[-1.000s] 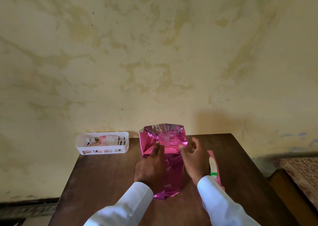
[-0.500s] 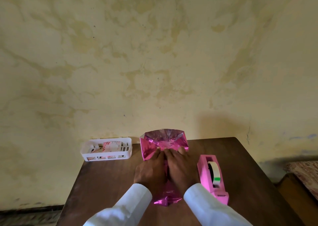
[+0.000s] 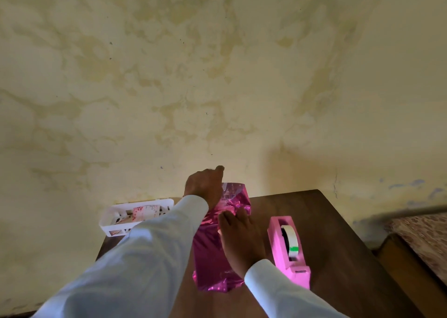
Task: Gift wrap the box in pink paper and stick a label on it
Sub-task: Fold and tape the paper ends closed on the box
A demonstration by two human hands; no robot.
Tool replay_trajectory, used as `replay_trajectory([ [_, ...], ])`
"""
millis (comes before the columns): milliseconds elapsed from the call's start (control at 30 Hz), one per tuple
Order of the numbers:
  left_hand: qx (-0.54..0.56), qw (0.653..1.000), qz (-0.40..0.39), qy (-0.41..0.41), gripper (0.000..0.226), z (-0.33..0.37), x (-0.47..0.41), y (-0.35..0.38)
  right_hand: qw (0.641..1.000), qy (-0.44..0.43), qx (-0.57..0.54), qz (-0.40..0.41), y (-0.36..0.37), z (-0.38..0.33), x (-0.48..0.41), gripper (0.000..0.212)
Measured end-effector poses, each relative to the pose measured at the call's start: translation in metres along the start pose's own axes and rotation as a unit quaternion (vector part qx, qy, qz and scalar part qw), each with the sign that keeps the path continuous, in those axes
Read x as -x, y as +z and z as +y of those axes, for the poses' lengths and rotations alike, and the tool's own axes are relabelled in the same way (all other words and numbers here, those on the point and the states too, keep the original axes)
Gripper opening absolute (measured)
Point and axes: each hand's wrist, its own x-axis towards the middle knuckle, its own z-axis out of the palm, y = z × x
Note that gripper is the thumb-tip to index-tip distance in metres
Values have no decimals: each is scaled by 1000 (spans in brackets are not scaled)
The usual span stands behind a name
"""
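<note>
L hand (image 3: 204, 187) reached fwd; basket (image 3: 104, 221) holds cards (image 3: 145, 212).

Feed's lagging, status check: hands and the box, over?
Right hand flat on pink-wrapped box. Left hand over far paper end, grip unclear. Tape dispenser beside box, nothing blocking.

No sight of the box
Pink paper (image 3: 208, 252) covers it whole; fingers of the left hand (image 3: 204, 187) curl out of our view, and the white basket (image 3: 108, 225) holds things too small to tell.
</note>
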Motion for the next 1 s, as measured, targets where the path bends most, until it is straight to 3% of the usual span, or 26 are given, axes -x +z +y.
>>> replay_trajectory([
  [633, 69, 997, 25, -4, 39, 3, 37, 38, 997, 11, -34, 72, 10, 0, -6, 39],
  [767, 94, 995, 40, -11, 44, 2, 41, 41, 997, 10, -41, 69, 11, 2, -2, 44],
  [1000, 94, 994, 49, -23, 44, 1, 37, 37, 999, -15, -38, 12, 6, 8, -17, 27],
])
